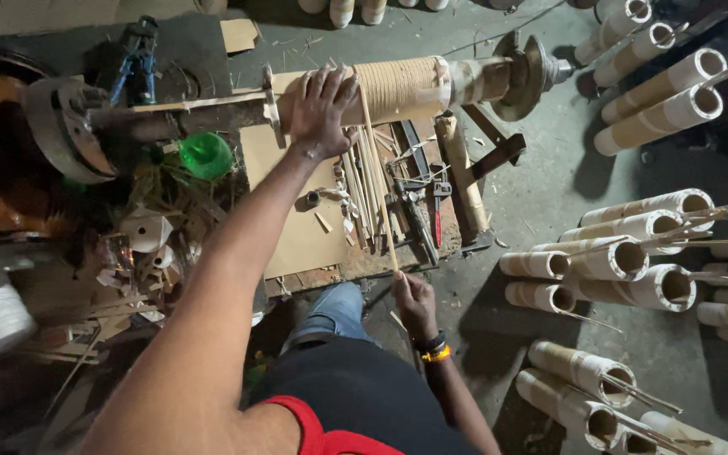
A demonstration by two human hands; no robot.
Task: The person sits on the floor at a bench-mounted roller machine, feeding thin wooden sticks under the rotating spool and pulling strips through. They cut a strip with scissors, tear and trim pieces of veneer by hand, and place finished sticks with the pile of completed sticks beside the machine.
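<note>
Bamboo strip runs from the wound tube down to your right hand, long axis near vertical in view, top end leaning slightly left, touching the tube's ribbed wrap. Tube sits horizontal on a spindle, long axis left-right, w/ a round metal disc at the far left end and a smaller flange at the right.

Left to right: white bobbins and scraps by the disc, green plastic piece just below the spindle, then your left hand, fingers spread, palm pressed flat on the tube's left part, just left of the strip's top. Below it, a cardboard sheet on the wooden worktop, w/ loose strips and metal tools beside it. Right hand is at the worktop's near edge, fingers closed, pinching the strip's lower end; black and yellow bands on the wrist.

Further right, grey concrete floor, dim workshop, w/ many finished wrapped tubes lying on it, open ends mostly facing right.
</note>
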